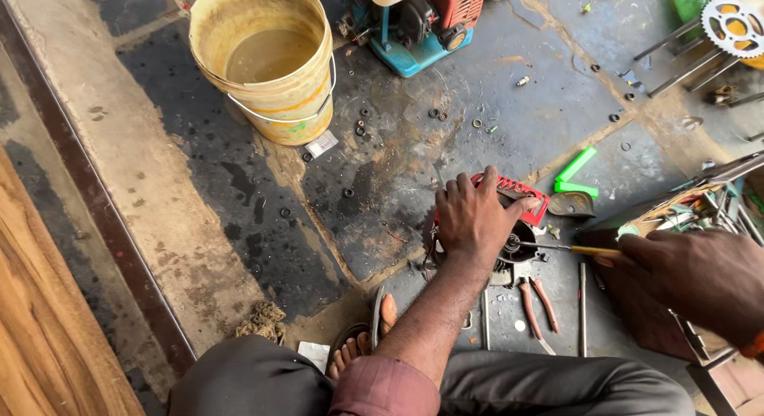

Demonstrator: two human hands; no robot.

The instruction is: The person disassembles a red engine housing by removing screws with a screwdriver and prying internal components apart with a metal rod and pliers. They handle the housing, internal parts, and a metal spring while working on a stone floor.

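Floor: stained dark concrete (199, 185).
On it: yellow bucket (270, 58), scattered washers (360, 130), pliers (537, 305), green plastic piece (576, 176).

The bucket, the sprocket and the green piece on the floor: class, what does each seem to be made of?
Bucket: likely plastic, dull yellow, stained, with a thin wire handle. Sprocket: metal, by its bright silvery teeth and cut-outs. Green piece: probably plastic, given its smooth, vivid, even colour.

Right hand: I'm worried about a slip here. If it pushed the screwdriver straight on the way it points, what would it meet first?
The right hand points its screwdriver leftward. The tip already sits at the small engine part and the left hand holding it, so the part comes first, probably then the thumb.
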